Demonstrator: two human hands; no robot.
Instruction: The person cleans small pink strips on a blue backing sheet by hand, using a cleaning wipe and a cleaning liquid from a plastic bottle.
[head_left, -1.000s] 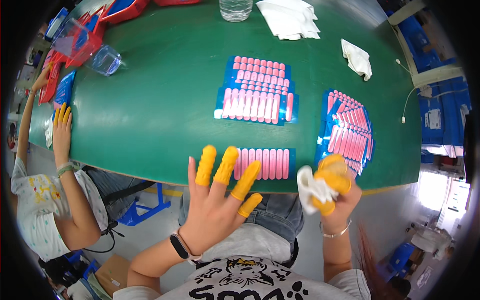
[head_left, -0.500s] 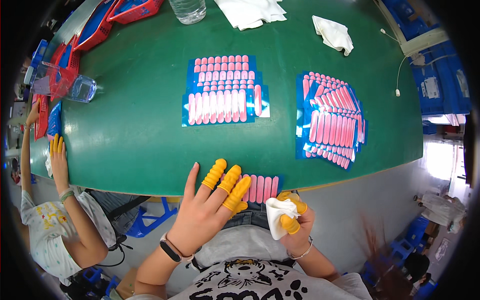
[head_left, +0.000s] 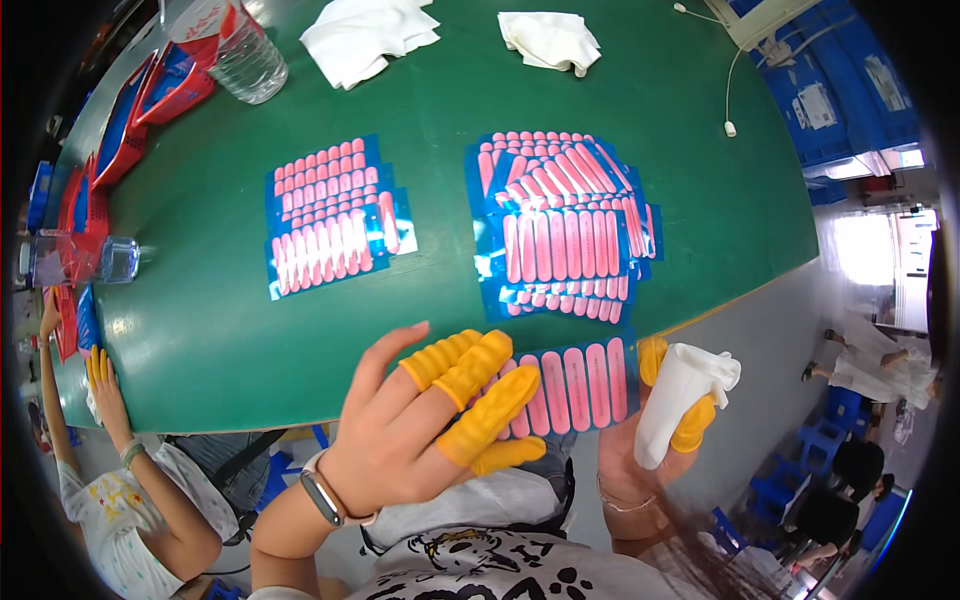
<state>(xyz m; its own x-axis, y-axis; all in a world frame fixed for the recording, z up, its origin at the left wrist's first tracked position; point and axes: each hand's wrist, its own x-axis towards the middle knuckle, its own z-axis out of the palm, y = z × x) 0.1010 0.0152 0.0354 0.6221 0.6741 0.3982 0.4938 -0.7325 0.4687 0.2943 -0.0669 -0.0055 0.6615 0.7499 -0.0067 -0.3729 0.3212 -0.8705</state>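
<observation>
A blue sheet with a row of pink round-ended strips (head_left: pixel 580 388) is between my hands at the table's near edge. My left hand (head_left: pixel 405 440), with yellow finger cots on several fingers, closes over the sheet's left end, and its thumb shows below the near edge. The fingers hide some of the strips. My right hand (head_left: pixel 622 455), also wearing yellow cots, grips a folded white cloth (head_left: pixel 685 395) at the sheet's right end. Whether it pinches the sheet too is hidden. Beyond lie a messy stack of similar sheets (head_left: pixel 565 245) and a smaller, neater stack (head_left: pixel 325 215).
The green table (head_left: pixel 200 340) carries white cloths (head_left: pixel 365 40), a crumpled white cloth (head_left: pixel 550 42), a clear plastic bottle (head_left: pixel 250 65) and red baskets (head_left: pixel 120 135). A white cord (head_left: pixel 730 100) hangs at the far right. At the left, another person's hand (head_left: pixel 108 400) rests on the table edge.
The view has shifted, so the stacks appear farther left. Both hands and the sheet look larger, and the sheet's strips are more exposed. The right hand still holds the cloth.
</observation>
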